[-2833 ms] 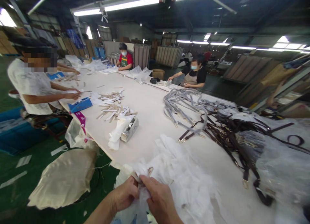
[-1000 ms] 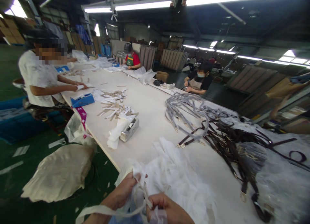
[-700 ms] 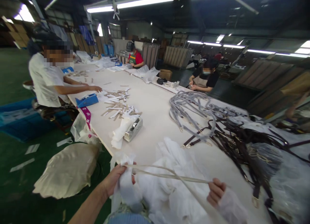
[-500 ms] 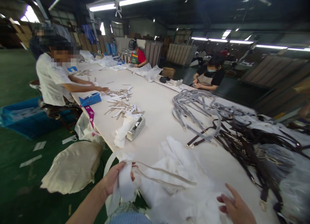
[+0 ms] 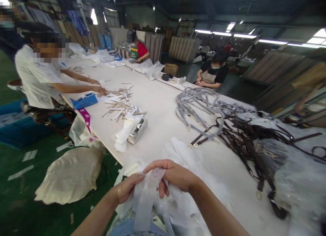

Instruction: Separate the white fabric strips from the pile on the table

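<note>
Both of my hands meet low in the middle, at the near edge of the long white table (image 5: 163,110). My left hand (image 5: 125,191) pinches a piece of thin white wrapping sheet (image 5: 144,198) that hangs down toward my lap. My right hand (image 5: 173,176) curls over the top of the same sheet, fingers closed on it. Under and behind my hands lies a heap of white wrapping sheets (image 5: 188,161). The pale strap seen earlier is hidden.
Grey straps (image 5: 196,106) and dark brown straps (image 5: 244,140) with metal clips pile at right. A metal tape dispenser (image 5: 137,130) and paper strips (image 5: 122,108) lie left of centre. A seated person (image 5: 38,83) works at left beside a blue box (image 5: 84,101); two others sit far off. A cream bag (image 5: 68,176) lies on the green floor.
My right hand, which had swung out right drawing a pale strap and then let go, has come back to my left hand and closed on the white sheet.
</note>
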The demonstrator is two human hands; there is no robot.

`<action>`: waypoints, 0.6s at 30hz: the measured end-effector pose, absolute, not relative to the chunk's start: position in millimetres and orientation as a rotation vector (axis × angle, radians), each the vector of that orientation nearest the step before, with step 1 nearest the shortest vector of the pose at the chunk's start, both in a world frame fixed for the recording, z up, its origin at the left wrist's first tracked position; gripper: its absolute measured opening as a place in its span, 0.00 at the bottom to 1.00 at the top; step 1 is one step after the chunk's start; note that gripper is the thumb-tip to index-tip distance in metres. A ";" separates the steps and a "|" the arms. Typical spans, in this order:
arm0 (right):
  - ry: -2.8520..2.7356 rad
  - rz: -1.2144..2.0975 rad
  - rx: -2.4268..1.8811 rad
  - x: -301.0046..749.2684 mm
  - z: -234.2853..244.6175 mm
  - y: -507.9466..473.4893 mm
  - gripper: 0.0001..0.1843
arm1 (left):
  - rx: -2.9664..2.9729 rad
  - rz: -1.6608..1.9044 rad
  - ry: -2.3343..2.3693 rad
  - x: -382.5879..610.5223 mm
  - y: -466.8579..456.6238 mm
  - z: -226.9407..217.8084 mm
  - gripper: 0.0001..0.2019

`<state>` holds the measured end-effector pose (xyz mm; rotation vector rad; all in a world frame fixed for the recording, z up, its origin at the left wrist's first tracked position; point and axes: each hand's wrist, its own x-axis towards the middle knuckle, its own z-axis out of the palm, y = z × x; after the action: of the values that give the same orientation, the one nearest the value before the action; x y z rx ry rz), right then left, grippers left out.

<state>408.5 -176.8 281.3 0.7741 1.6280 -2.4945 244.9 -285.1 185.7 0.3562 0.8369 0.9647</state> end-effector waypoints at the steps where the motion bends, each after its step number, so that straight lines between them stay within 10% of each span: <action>1: 1.672 -2.511 0.879 405.8 272.8 -167.0 0.23 | 0.397 0.921 0.798 245.3 -286.2 188.8 0.22; 18: 1.352 -2.774 1.700 443.3 199.8 -89.4 0.12 | 0.353 0.656 0.644 276.2 -316.2 178.4 0.26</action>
<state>443.3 -89.4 199.8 1.6996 1.3519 -2.7740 276.2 -316.2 178.4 0.3526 0.6439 0.6558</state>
